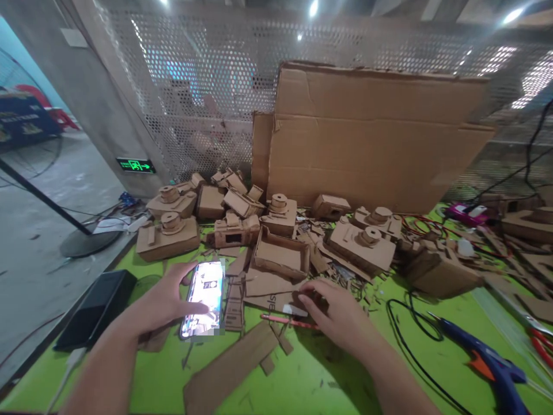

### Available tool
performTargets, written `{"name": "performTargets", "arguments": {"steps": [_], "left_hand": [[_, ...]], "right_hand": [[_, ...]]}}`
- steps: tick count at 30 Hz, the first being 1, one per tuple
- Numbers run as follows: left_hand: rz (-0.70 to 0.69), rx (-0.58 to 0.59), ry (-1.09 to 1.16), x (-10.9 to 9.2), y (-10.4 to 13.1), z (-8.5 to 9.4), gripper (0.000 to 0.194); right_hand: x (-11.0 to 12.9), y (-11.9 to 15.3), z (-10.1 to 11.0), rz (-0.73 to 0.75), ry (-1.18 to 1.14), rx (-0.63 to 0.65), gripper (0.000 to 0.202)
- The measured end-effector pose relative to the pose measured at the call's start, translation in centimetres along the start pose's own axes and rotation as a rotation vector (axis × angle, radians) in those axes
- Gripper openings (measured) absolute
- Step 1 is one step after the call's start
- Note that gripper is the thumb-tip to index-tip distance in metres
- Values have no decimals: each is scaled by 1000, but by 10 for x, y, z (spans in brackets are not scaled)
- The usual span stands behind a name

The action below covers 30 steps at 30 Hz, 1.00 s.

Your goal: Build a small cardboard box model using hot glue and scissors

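My left hand (pixel 162 300) is closed around the edges of a phone (pixel 211 282), its thumb lying over the lit screen. The screen is too bright to read. My right hand (pixel 341 314) rests above the table, fingers loosely bent and thumb a little apart from them, with no held thing visible. Beside its fingertips lie a flat cardboard sheet (pixel 263 285) and a small whitish piece (pixel 295 310). A slim pink tool (pixel 276 319), perhaps a pen or craft knife, runs partly beneath that hand. An open cardboard box (pixel 283 256) sits just beyond.
Several cardboard model cameras (pixel 168 239) stand along the back, before a large upright cardboard sheet (pixel 367 150). A blue glue gun (pixel 479 349) and its cable lie right, near red-handled scissors (pixel 540 340). A black box (pixel 97 308) is at left. A cardboard strip (pixel 233 366) lies in front.
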<state>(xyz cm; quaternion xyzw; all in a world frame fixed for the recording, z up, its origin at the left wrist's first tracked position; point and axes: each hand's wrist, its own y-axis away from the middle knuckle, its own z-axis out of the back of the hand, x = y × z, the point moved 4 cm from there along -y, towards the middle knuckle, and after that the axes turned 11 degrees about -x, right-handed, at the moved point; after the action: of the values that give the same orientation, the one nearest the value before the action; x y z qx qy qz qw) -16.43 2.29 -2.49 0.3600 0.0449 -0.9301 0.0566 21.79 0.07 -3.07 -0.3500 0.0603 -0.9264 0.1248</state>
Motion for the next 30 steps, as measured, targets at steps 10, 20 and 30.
{"name": "performTargets", "arguments": {"steps": [10, 20, 30], "left_hand": [[48, 14, -102, 8, -2, -9, 82], [57, 23, -113, 12, -3, -8, 77], [107, -24, -88, -6, -6, -7, 76]], "right_hand": [[-12, 2, -3, -89, 45, -113, 24], [-20, 0, -8, -271, 117, -123, 34], [-28, 0, -17, -370, -120, -210, 28]]}}
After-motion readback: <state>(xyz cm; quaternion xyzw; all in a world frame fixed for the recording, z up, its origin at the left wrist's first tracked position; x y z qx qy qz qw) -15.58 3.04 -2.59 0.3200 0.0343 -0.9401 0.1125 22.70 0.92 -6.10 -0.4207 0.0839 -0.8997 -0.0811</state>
